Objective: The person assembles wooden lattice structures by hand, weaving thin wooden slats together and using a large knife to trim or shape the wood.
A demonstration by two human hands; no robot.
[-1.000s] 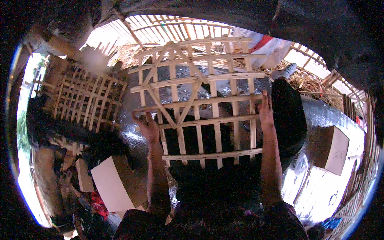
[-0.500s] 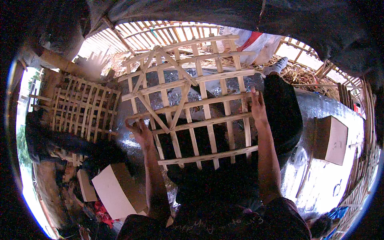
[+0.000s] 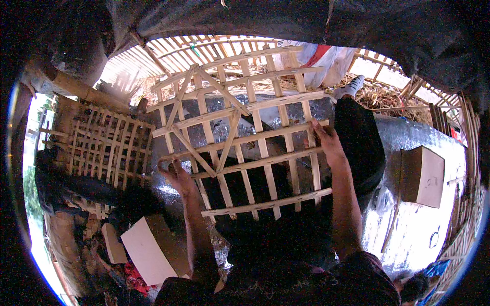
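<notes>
A lattice of flat bamboo slats (image 3: 255, 135) spans the space above my lap, with slats crossing both ways and several slanting strips in a zigzag on its left part. At its left edge my left hand (image 3: 177, 176) pinches the end of a crosswise slat between thumb and fingers. My right hand (image 3: 328, 142) grips the right edge, fingers curled over the end of a slat. Through the gaps my dark clothing and a shiny silvery sheet show. The undersides of the slats are hidden.
Another bamboo lattice (image 3: 109, 143) lies at the left. Cardboard boxes (image 3: 145, 250) stand at lower left, and another box (image 3: 427, 176) sits on the silvery sheet (image 3: 403, 229) at right. Straw (image 3: 390, 97) and a white-and-red sack (image 3: 326, 66) lie beyond, before a slatted bamboo wall (image 3: 209, 43).
My right hand's fingers, stretched up beside the lattice before, now curl over the end of a slat. The left hand has shifted slightly lower in the view, still at the left edge.
</notes>
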